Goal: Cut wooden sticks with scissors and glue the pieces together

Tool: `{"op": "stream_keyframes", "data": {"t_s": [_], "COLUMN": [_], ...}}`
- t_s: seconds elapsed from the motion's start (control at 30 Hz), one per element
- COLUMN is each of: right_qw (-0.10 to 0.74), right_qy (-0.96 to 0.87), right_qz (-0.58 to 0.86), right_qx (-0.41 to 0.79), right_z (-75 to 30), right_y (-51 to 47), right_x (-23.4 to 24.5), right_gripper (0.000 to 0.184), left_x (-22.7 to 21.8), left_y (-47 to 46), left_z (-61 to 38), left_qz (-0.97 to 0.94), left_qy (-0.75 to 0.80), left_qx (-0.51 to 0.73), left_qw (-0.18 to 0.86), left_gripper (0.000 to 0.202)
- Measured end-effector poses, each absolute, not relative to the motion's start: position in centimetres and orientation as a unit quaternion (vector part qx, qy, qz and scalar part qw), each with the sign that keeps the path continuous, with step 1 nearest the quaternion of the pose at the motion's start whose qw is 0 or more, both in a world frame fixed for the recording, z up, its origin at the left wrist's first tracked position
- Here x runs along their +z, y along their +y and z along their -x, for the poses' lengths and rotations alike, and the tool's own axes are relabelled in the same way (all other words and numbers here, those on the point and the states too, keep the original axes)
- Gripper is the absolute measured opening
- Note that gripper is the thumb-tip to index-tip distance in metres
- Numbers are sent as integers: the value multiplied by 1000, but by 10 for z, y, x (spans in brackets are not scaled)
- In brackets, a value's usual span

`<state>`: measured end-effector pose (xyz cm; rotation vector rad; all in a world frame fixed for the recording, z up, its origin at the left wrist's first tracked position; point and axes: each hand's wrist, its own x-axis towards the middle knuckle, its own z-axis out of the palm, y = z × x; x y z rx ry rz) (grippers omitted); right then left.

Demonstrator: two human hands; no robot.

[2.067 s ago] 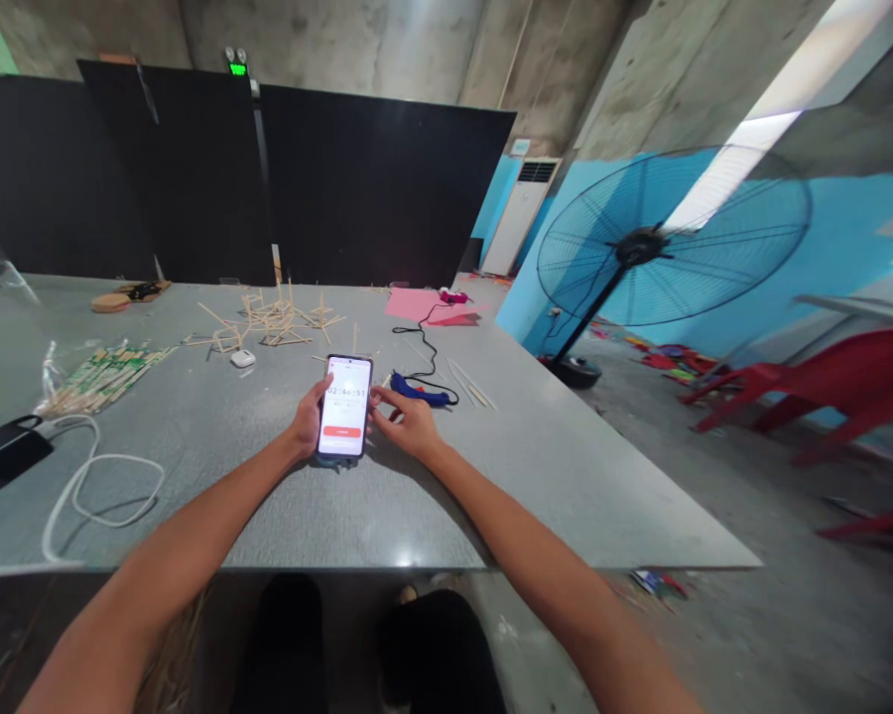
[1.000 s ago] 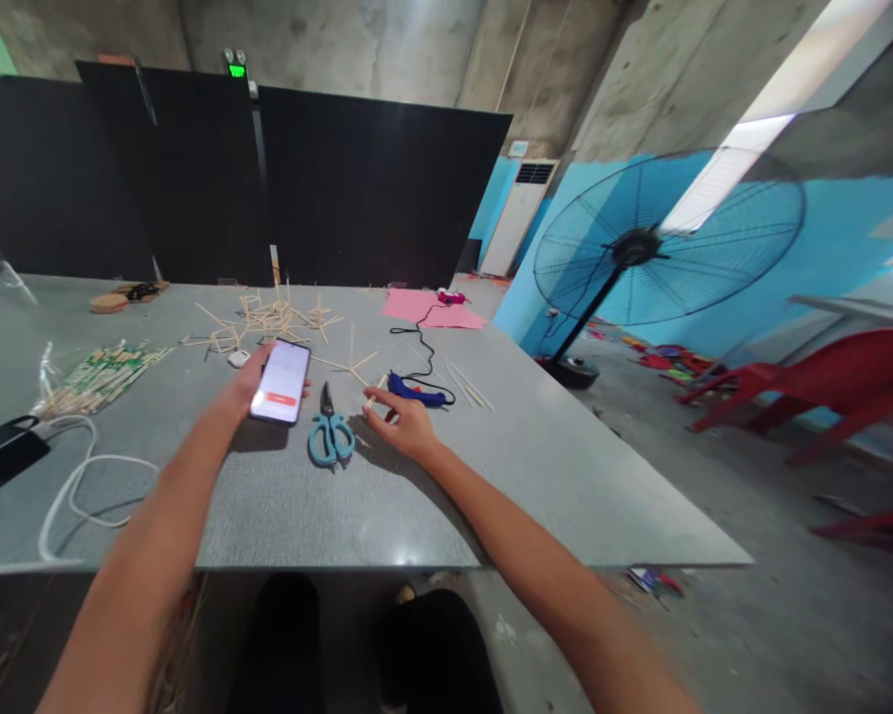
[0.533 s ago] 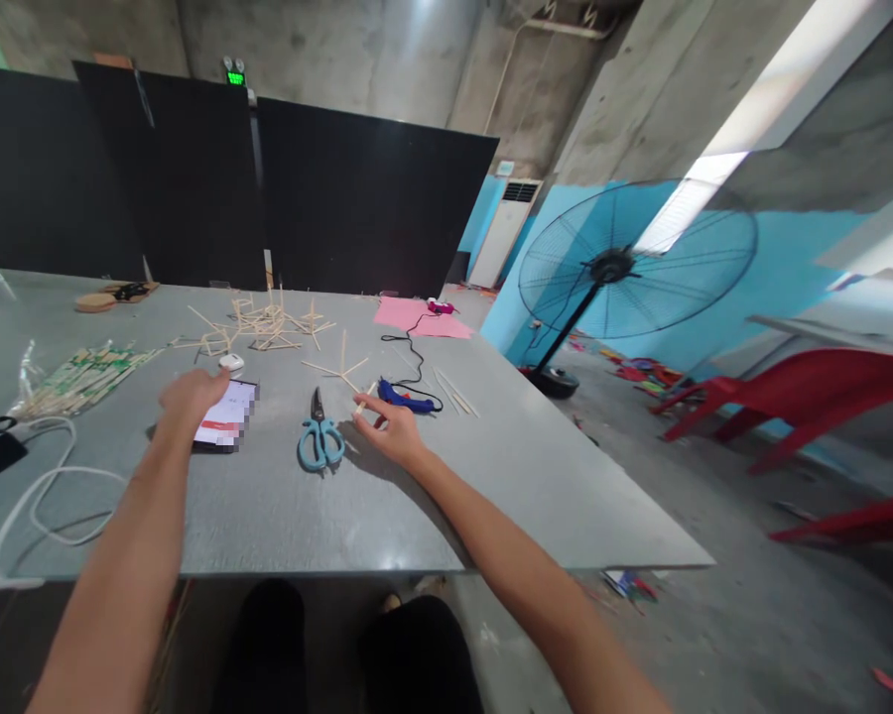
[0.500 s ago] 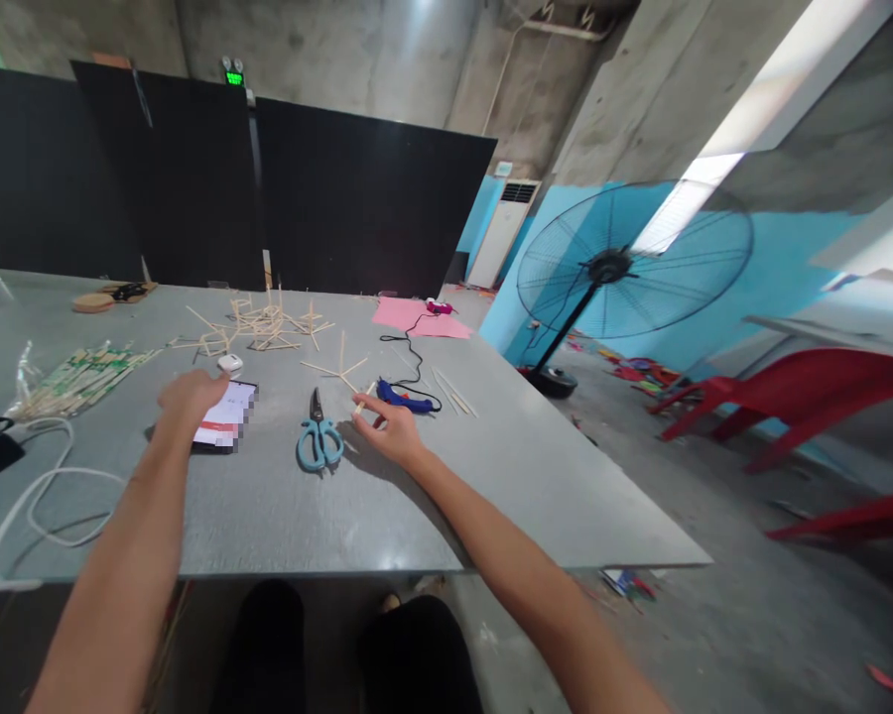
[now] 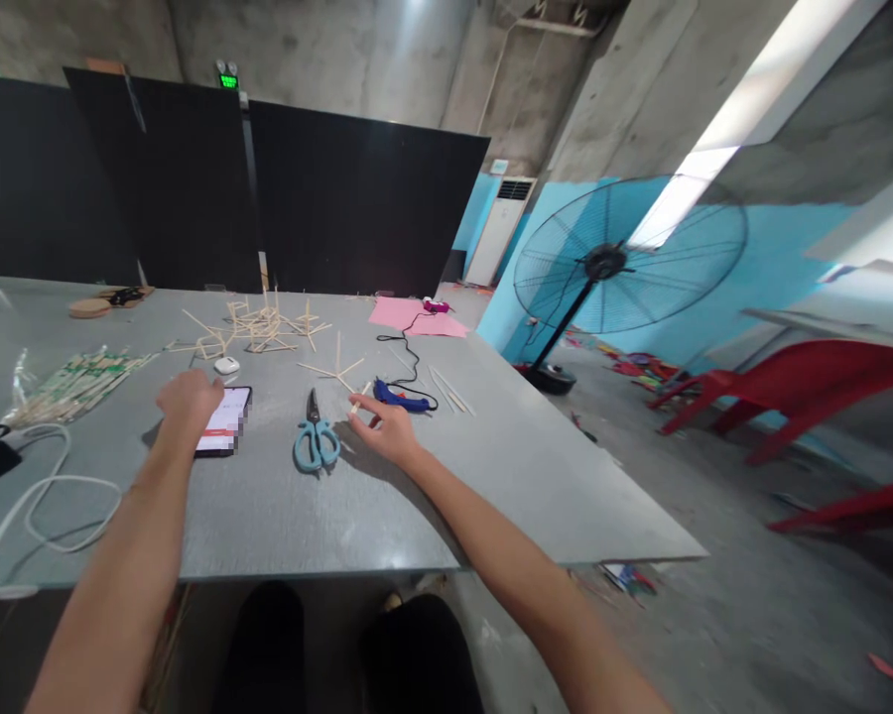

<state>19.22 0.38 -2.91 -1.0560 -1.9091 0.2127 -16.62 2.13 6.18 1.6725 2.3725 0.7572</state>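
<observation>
My left hand [image 5: 191,397] is at the left edge of a smartphone [image 5: 218,426] lying face up with its screen lit. Its fingers point away from me and are mostly hidden, so I cannot tell their grip. My right hand [image 5: 384,424] pinches a short pale wooden stick [image 5: 361,395] between thumb and fingers, just over the table. Scissors with light blue handles [image 5: 316,442] lie between both hands. A blue glue gun [image 5: 403,399] rests just beyond my right hand. Past the scissors stands a small joined-stick piece [image 5: 336,373].
Several stick frames [image 5: 260,325] stand farther back, near a white earbud case [image 5: 227,366]. Packaged sticks [image 5: 81,382] and a white cable [image 5: 60,478] lie left. Loose sticks [image 5: 450,390] and pink paper [image 5: 409,315] lie right. A large fan [image 5: 605,262] stands beyond the table.
My left hand has drawn back slightly from the earbud case, leaving more of it in sight. My right hand keeps its pinch on the stick. The view has shifted slightly.
</observation>
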Motion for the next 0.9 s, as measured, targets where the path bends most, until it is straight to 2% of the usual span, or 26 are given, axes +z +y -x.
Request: {"op": "stream_keyframes", "data": {"t_s": [0.07,0.13,0.2,0.33,0.43,0.63,0.9], "right_qw": [453,449,449,457,461,459,460], "right_qy": [-777,-779,-779,-772,-771,-784,-800], "right_qz": [428,429,431,436,434,415,380], "right_qx": [86,84,80,70,66,62,64], "right_z": [-192,-192,-192,-195,-198,-197,-201], "right_y": [3,2,2,5,8,9,10], "right_x": [-27,-24,-21,-16,-13,-14,-23], "right_gripper": [40,41,42,44,47,46,46], "left_x": [65,66,64,51,40,16,-1], "left_y": [17,15,13,7,4,2,7], "left_z": [149,122,88,15,-21,-29,-24], "left_qz": [-550,-578,-626,-692,-680,-615,-575], "left_qy": [786,751,688,524,456,405,368], "left_qx": [278,311,336,334,349,418,435], "left_qw": [48,72,149,366,456,532,588], "left_gripper": [25,30,34,51,56,58,44]}}
